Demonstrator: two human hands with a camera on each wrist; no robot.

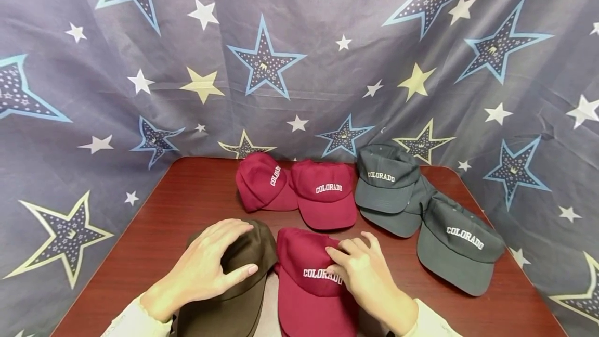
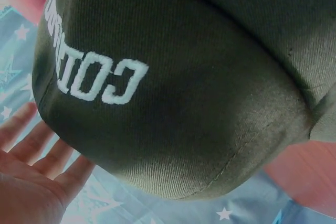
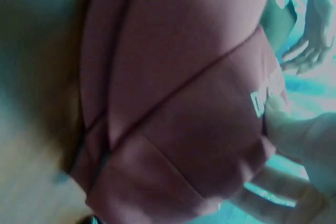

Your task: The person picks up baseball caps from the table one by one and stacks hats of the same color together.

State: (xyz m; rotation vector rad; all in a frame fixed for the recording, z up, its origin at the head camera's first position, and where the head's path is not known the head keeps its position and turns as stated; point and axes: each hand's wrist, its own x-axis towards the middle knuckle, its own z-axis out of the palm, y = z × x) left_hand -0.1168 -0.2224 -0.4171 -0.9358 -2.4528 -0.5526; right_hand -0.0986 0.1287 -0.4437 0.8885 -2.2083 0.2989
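At the near left, my left hand (image 1: pixel 203 264) lies over the crown of a dark brown cap (image 1: pixel 248 295), its fingers straight and its thumb spread out. White lettering shows on that cap's front (image 2: pixel 173 77) in the left wrist view. Just right of it sits a maroon cap (image 1: pixel 304 256) marked COLORADO, brim toward me. My right hand (image 1: pixel 367 274) pinches this cap's crown at its right side, with the thumb by the lettering. From the right wrist, a second maroon brim (image 3: pixel 97 72) shows directly beneath the upper maroon cap (image 3: pixel 184 114).
Two more maroon caps (image 1: pixel 267 183) (image 1: pixel 325 196) sit side by side at the back of the reddish wooden table (image 1: pixel 196 186). To their right are stacked dark grey caps (image 1: pixel 386 191), and another grey cap (image 1: pixel 460 243) lies nearer the right edge. A star-patterned cloth (image 1: pixel 299 66) hangs behind.
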